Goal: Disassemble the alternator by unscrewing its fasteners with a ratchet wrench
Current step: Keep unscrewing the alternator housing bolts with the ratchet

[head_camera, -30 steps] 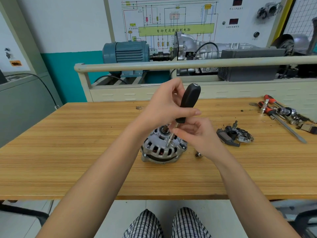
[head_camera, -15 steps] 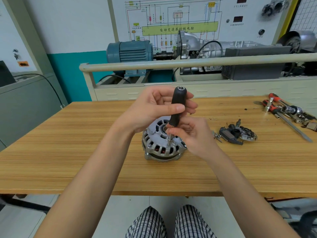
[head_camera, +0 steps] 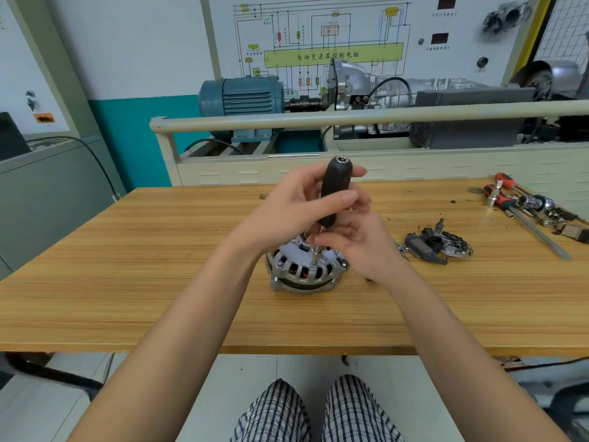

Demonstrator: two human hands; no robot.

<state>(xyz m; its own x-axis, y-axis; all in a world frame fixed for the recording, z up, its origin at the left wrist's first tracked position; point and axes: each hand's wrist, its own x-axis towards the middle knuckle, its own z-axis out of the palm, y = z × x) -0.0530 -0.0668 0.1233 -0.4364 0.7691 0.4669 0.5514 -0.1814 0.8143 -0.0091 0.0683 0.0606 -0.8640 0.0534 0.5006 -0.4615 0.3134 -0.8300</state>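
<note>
On the far left stood a grey cabinet [head_camera: 47, 186] with a black cable [head_camera: 95, 161] hanging down its side. Next to it, behind the wooden table [head_camera: 127, 266], sat a blue motor [head_camera: 245, 97] joined to a silver gearbox [head_camera: 376, 87] on a cream stand with a long rail [head_camera: 350, 118]. A white board [head_camera: 318, 36] hung on the wall with colored lines and a green strip of Chinese writing, too small to read surely.

The left hand [head_camera: 287, 215] came in over the table, and its grip was wrapped round the black handle of the wrench [head_camera: 333, 193], which stood almost straight up. Both hands hid most of the top of the alternator [head_camera: 302, 269]. The alternator sat near the middle of the table, round and silver, with slots in its side that showed copper inside. The thin metal stem of the wrench went down to its top edge.

The right hand [head_camera: 360, 244] was just beside, and its grip pinched the metal stem low down, near the alternator.

Further right lay a dark part [head_camera: 436, 245] already taken off, with small screws [head_camera: 402, 250] beside it. At the far right edge lay red-handled screwdrivers [head_camera: 506, 199] and shiny sockets [head_camera: 538, 204], close together in a pile.
</note>
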